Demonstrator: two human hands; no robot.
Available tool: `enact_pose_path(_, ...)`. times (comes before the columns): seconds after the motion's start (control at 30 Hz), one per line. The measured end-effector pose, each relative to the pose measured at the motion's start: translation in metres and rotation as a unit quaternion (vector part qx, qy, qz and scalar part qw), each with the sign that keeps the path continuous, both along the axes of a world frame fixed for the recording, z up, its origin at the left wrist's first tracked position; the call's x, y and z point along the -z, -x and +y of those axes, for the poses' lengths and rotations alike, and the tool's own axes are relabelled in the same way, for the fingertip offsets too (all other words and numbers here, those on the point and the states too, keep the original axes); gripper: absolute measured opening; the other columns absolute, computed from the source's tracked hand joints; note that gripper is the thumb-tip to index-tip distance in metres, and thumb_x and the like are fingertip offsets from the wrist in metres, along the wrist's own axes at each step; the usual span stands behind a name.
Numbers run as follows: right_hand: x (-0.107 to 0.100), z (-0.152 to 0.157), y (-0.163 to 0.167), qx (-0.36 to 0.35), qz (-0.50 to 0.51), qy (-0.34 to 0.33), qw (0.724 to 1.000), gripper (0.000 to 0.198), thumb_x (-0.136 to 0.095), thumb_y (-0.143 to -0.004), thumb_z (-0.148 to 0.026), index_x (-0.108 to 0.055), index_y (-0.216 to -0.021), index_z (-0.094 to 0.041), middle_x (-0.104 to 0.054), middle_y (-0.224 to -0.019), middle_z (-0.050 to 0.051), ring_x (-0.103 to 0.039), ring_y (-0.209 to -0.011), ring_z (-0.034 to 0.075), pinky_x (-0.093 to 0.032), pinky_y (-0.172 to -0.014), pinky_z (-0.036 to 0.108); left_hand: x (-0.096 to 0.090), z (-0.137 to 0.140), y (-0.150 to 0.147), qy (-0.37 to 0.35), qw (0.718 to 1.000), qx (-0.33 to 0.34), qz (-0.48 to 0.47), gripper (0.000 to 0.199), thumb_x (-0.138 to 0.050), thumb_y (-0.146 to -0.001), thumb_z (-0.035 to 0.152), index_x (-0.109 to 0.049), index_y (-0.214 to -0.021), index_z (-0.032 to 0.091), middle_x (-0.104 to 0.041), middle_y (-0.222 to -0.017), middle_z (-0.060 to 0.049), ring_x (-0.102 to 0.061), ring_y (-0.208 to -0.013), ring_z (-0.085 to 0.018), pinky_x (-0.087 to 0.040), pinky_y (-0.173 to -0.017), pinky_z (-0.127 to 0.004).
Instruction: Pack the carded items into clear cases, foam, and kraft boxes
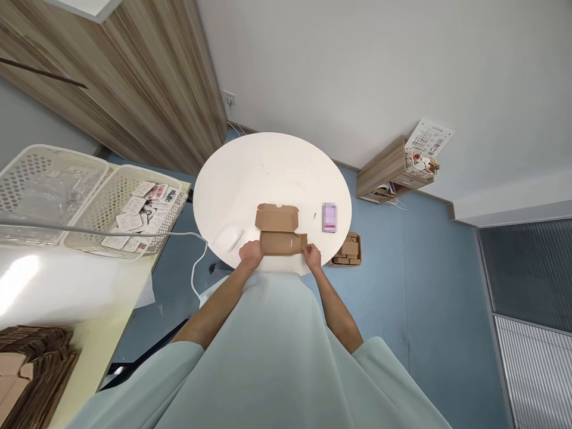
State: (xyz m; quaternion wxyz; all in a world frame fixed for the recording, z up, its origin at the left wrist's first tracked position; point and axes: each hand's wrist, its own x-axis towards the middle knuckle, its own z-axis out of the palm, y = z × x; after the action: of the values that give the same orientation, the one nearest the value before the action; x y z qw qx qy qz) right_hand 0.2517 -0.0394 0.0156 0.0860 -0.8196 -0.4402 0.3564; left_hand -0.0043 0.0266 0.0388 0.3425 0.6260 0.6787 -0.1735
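A brown cardboard box (277, 219), partly folded with its lid flap raised away from me, lies near the close edge of a round white table (272, 161). At the box's left end is my left hand (251, 254), its fingers curled in against the side. My right hand (311, 255) pinches the small end flap at the right. A purple item (329, 218), blurred over, lies to the right, with a small dark object (314, 215) beside it. To the left of the box lies a white object (229, 237) whose kind I cannot make out.
A side table at left bears white perforated baskets (129, 205), one with printed cards, and a stack of flat cardboard (40, 369). A white cable (196, 262) hangs beside the round table. A carton of brown boxes (351, 250) stands on the floor at right, below a small cabinet (384, 170).
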Motion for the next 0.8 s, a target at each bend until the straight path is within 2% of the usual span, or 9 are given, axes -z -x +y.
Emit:
enact_pose_path(0.1, -0.005, 0.006, 0.009, -0.013, -0.021, 0.000, 1.000, 0.020, -0.053, -0.104, -0.026, -0.069, -0.114, -0.019, -0.081, -0.116, 0.011, -0.076, -0.111, 0.024, -0.055, -0.088, 0.029, -0.001, 0.001, 0.000, 0.003, 1.000, -0.004, -0.006, 0.029, -0.059, -0.093, 0.020, -0.078, -0.115, 0.014, -0.078, -0.120, -0.025, -0.076, -0.113, -0.037, -0.059, -0.086, -0.040)
enact_pose_path(0.27, -0.019, 0.014, 0.028, -0.057, -0.019, 0.001, 0.998, 0.022, -0.050, -0.108, -0.028, -0.068, -0.118, -0.020, -0.081, -0.116, 0.009, -0.076, -0.109, 0.021, -0.053, -0.088, 0.027, -0.001, 0.001, -0.002, 0.001, 1.000, -0.003, -0.009, 0.030, -0.059, -0.091, 0.020, -0.079, -0.112, 0.014, -0.078, -0.117, -0.025, -0.076, -0.111, -0.037, -0.059, -0.083, -0.040)
enact_pose_path(0.4, -0.027, 0.021, 0.043, -0.110, -0.021, 0.005, 0.994, 0.026, -0.057, -0.110, -0.044, -0.068, -0.113, -0.021, -0.082, -0.114, 0.010, -0.075, -0.110, 0.025, -0.053, -0.091, 0.030, -0.001, -0.001, -0.003, 0.001, 1.000, -0.001, -0.013, 0.031, -0.057, -0.092, 0.021, -0.079, -0.112, 0.013, -0.078, -0.117, -0.025, -0.076, -0.111, -0.037, -0.059, -0.082, -0.040)
enact_pose_path(0.5, -0.029, 0.028, 0.047, -0.115, -0.024, 0.005, 0.993, 0.035, -0.056, -0.110, -0.053, -0.069, -0.113, -0.020, -0.081, -0.116, 0.011, -0.075, -0.111, 0.025, -0.052, -0.088, 0.029, -0.002, -0.003, -0.002, -0.001, 1.000, -0.001, -0.015, 0.031, -0.055, -0.094, 0.021, -0.079, -0.112, 0.013, -0.078, -0.117, -0.025, -0.076, -0.110, -0.037, -0.059, -0.082, -0.041)
enact_pose_path(0.6, -0.029, 0.035, 0.047, -0.107, -0.042, 0.026, 0.993, 0.026, -0.060, -0.110, -0.042, -0.070, -0.117, -0.019, -0.081, -0.119, 0.011, -0.075, -0.114, 0.025, -0.052, -0.086, 0.029, -0.002, -0.005, -0.001, -0.011, 1.000, -0.006, -0.017, 0.035, -0.051, -0.100, 0.029, -0.079, -0.114, 0.013, -0.078, -0.119, -0.025, -0.076, -0.114, -0.038, -0.059, -0.085, -0.042)
enact_pose_path(0.67, -0.028, 0.038, 0.047, -0.114, -0.058, 0.055, 0.990, 0.019, -0.062, -0.108, -0.036, -0.072, -0.113, -0.020, -0.081, -0.117, 0.011, -0.075, -0.112, 0.026, -0.052, -0.084, 0.029, -0.002, -0.006, 0.000, -0.020, 1.000, -0.016, -0.018, 0.040, -0.047, -0.103, 0.034, -0.078, -0.115, 0.013, -0.077, -0.119, -0.026, -0.075, -0.115, -0.039, -0.059, -0.086, -0.043)
enact_pose_path(0.8, -0.027, 0.039, 0.050, -0.146, -0.089, 0.090, 0.981, 0.024, -0.057, -0.110, -0.036, -0.074, -0.105, -0.020, -0.081, -0.113, 0.013, -0.076, -0.107, 0.028, -0.052, -0.081, 0.031, 0.001, -0.008, 0.003, -0.012, 0.999, -0.048, -0.017, 0.041, -0.047, -0.103, 0.037, -0.078, -0.114, 0.014, -0.078, -0.116, -0.025, -0.076, -0.113, -0.037, -0.059, -0.085, -0.040)
